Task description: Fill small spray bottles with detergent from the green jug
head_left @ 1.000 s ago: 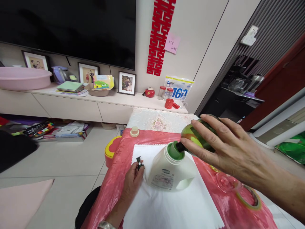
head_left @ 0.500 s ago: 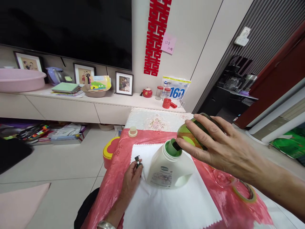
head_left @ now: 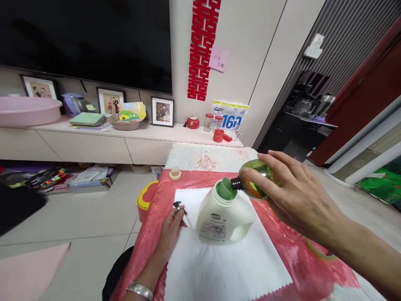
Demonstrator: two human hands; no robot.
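My right hand [head_left: 294, 196] grips a small green bottle [head_left: 255, 180], tilted on its side with its dark neck just above the green spout [head_left: 226, 189] of a white plastic jug [head_left: 223, 215]. The jug stands upright on a white cloth [head_left: 219, 267]. My left hand [head_left: 171, 228] rests on the cloth's left edge, fingers closed on a small black pump cap with a white tube [head_left: 181, 211]. A bracelet [head_left: 140, 289] shows on that wrist.
The red tablecloth [head_left: 153, 217] covers the table. A cream cap [head_left: 175, 172] lies at its far left. A tape roll [head_left: 319, 251] lies to the right. A yellow and red stool [head_left: 144, 200] stands left of the table. A low cabinet [head_left: 94, 142] with frames lines the wall.
My right hand lifted the green bottle's neck a little out of the jug's spout and leveled it. The pump cap in my left hand tipped over, its tube now showing.
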